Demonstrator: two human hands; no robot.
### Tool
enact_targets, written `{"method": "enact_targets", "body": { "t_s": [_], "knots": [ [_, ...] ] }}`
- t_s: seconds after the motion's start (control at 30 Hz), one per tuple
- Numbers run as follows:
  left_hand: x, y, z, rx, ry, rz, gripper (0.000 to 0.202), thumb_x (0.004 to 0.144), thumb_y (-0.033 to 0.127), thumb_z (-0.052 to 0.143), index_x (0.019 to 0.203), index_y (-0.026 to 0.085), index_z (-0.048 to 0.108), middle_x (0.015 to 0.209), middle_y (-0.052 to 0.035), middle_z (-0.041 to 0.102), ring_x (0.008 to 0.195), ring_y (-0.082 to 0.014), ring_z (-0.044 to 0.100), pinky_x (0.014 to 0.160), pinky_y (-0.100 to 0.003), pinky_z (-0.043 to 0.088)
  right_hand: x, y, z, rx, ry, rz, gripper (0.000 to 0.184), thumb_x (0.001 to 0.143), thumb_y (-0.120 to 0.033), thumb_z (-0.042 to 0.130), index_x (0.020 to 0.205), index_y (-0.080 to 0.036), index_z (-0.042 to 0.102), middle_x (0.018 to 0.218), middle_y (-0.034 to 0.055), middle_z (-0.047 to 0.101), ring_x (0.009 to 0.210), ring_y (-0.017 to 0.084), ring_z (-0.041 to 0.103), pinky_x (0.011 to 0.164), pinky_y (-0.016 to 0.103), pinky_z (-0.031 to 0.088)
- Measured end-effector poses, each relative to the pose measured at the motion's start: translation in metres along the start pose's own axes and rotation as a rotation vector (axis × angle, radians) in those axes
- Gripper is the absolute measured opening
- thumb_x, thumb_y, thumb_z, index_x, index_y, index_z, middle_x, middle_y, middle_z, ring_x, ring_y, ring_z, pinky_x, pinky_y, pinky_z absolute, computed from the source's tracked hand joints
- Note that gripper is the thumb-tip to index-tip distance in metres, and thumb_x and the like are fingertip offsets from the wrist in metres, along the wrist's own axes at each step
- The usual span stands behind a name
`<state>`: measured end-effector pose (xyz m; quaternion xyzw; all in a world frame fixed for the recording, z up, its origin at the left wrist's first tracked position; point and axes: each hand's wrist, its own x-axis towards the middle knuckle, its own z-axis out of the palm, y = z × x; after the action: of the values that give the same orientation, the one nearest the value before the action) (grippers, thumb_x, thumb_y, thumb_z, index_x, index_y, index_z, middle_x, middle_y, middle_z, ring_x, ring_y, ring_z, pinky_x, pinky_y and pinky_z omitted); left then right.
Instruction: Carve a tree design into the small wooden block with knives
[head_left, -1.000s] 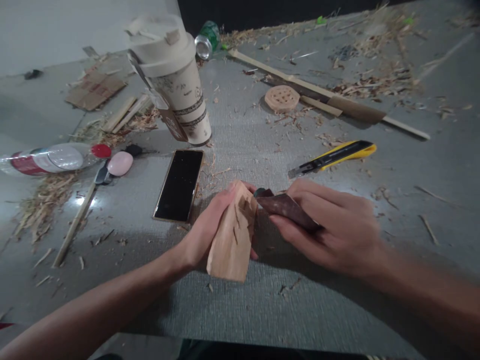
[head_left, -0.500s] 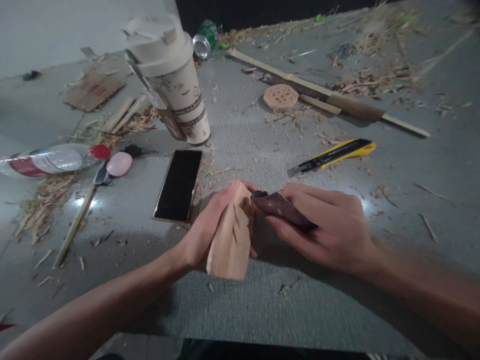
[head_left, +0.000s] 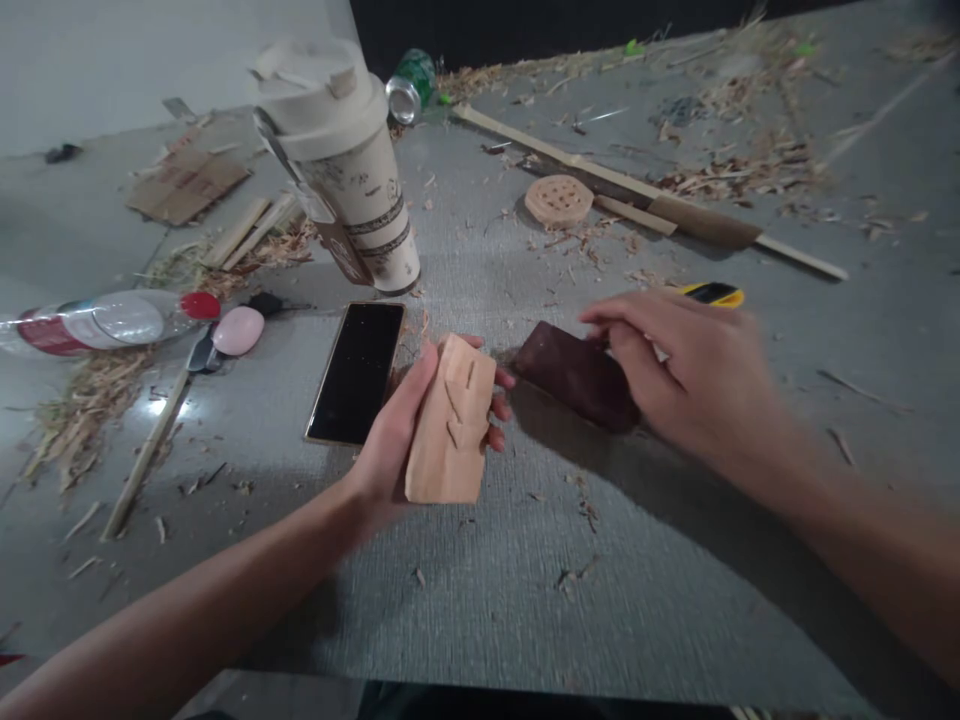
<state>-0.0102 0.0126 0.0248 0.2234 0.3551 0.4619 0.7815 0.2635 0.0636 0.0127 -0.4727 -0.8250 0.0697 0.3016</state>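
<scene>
My left hand (head_left: 390, 440) is wrapped around a pale carved wood block (head_left: 450, 430), whose top face shows notches and a short slot. The fingertips curl round its right side. My right hand (head_left: 675, 360), partly blurred, hovers over the right end of a dark reddish-brown sheet that looks like sandpaper (head_left: 570, 375). The sheet lies on the table, and the fingers are loosely bent and seem apart from it. Just beyond that hand is a yellow and black utility knife (head_left: 716, 293), mostly hidden behind it.
Left of the block lies a phone (head_left: 356, 372). Behind it stands a lidded paper cup (head_left: 356, 190). A plastic bottle (head_left: 112, 320), a green can (head_left: 410, 87), a round wooden piece with holes (head_left: 559, 200), long strips (head_left: 555, 150) and wood shavings are spread over the grey table (head_left: 480, 610).
My right hand has let go of the dark sheet and moved up and right over the utility knife. My left hand has tipped the wood block so its carved face shows more.
</scene>
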Motion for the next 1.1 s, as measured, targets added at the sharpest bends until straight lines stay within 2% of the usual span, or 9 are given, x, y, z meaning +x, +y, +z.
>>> {"method": "enact_targets", "body": {
  "t_s": [0.1,0.17,0.33,0.47,0.53,0.7,0.83,0.93,1.1],
  "knots": [
    [0.001,0.004,-0.002,-0.043,0.028,-0.039,0.039,0.120,0.053,0.054,0.126,0.018,0.070,0.108,-0.0123,0.082,0.084,-0.0215,0.078,0.072,-0.031,0.068,0.005,0.022,0.003,-0.097,-0.065,-0.035,0.031,0.092,-0.013,0.065,0.114,-0.027,0.083,0.119,0.0120,0.086,0.124,0.043,0.074,0.110,0.066,0.052],
    [0.001,0.005,-0.003,-0.053,0.028,-0.041,0.038,0.117,0.051,0.057,0.126,0.017,0.071,0.108,-0.0140,0.082,0.085,-0.0233,0.079,0.073,-0.033,0.069,0.006,0.036,0.008,-0.126,-0.083,-0.043,0.033,0.088,-0.016,0.069,0.115,-0.030,0.082,0.126,0.0119,0.084,0.124,0.045,0.071,0.109,0.070,0.052],
    [0.002,0.005,-0.005,-0.063,-0.012,-0.035,0.037,0.109,0.042,0.056,0.126,0.013,0.071,0.104,-0.0165,0.082,0.085,-0.0261,0.079,0.074,-0.037,0.071,0.008,0.055,0.010,-0.196,-0.169,-0.077,0.016,0.107,-0.036,0.066,0.115,-0.029,0.078,0.123,0.0145,0.078,0.116,0.040,0.069,0.103,0.063,0.056],
    [0.000,0.004,-0.004,-0.026,-0.045,-0.008,0.036,0.106,0.042,0.062,0.127,0.014,0.070,0.098,-0.0135,0.079,0.085,-0.0259,0.078,0.074,-0.038,0.072,0.009,0.046,0.004,-0.301,-0.159,0.003,0.017,0.111,-0.035,0.059,0.109,-0.023,0.071,0.116,0.0179,0.076,0.112,0.039,0.069,0.093,0.053,0.052],
    [-0.001,0.003,-0.004,0.006,-0.060,0.004,0.038,0.105,0.045,0.068,0.127,0.014,0.069,0.098,-0.0113,0.078,0.085,-0.0255,0.077,0.074,-0.038,0.073,0.009,0.036,-0.001,-0.326,-0.160,0.027,0.018,0.112,-0.035,0.055,0.107,-0.024,0.067,0.111,0.0167,0.076,0.102,0.036,0.068,0.083,0.047,0.046],
    [-0.004,-0.002,-0.005,0.067,-0.078,-0.013,0.043,0.103,0.056,0.078,0.118,0.017,0.069,0.098,-0.0071,0.073,0.084,-0.0233,0.075,0.070,-0.039,0.075,0.008,0.003,-0.016,-0.410,-0.168,0.184,0.018,0.115,-0.041,0.050,0.115,-0.027,0.061,0.087,0.0084,0.073,0.067,0.025,0.054,0.062,0.038,0.022],
    [-0.005,-0.005,-0.004,0.090,-0.099,-0.024,0.044,0.104,0.059,0.077,0.117,0.019,0.066,0.098,-0.0050,0.071,0.080,-0.0214,0.074,0.069,-0.039,0.075,0.001,-0.020,-0.014,-0.156,-0.207,-0.081,0.024,0.122,-0.042,0.040,0.114,-0.026,0.057,0.072,-0.0009,0.065,0.052,0.020,0.048,0.053,0.035,0.025],
    [-0.006,-0.005,-0.003,0.139,-0.091,-0.040,0.048,0.105,0.063,0.075,0.122,0.020,0.064,0.096,-0.0037,0.071,0.075,-0.0197,0.073,0.070,-0.038,0.074,-0.005,-0.039,-0.010,-0.056,-0.209,-0.254,0.035,0.127,-0.044,0.033,0.114,-0.024,0.059,0.086,0.0048,0.075,0.071,0.022,0.066,0.064,0.035,0.042],
    [-0.010,-0.006,-0.002,0.306,-0.028,0.021,0.056,0.107,0.070,0.070,0.131,0.020,0.068,0.098,-0.0036,0.073,0.075,-0.0158,0.068,0.069,-0.028,0.062,-0.009,-0.060,-0.004,-0.001,-0.225,-0.425,0.041,0.127,-0.038,0.034,0.102,-0.023,0.064,0.094,0.0069,0.075,0.087,0.025,0.065,0.080,0.041,0.050]
  ]
}}
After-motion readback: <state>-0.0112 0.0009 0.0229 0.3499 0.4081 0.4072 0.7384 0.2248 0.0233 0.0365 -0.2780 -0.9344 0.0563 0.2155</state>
